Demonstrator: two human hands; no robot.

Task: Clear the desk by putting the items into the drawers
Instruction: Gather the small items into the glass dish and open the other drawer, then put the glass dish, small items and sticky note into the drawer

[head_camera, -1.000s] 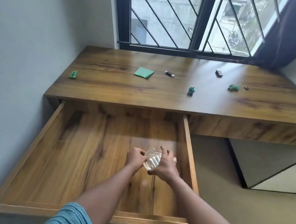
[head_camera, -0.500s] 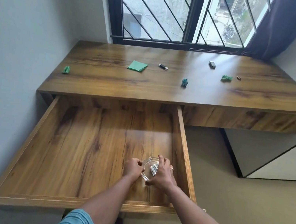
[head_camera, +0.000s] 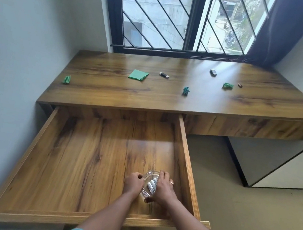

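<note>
In the drawer, right hand grips glass bowl.

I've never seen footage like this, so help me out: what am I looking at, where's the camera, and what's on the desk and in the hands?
No machine here: a person wears one camera on the head, looking down at their own arms. The left hand and right hand hold a small glass bowl with white cylinders inside, low in the open drawer. On the desk lie a green paper square, a USB stick, a teal crumpled scrap and other small bits.
</note>
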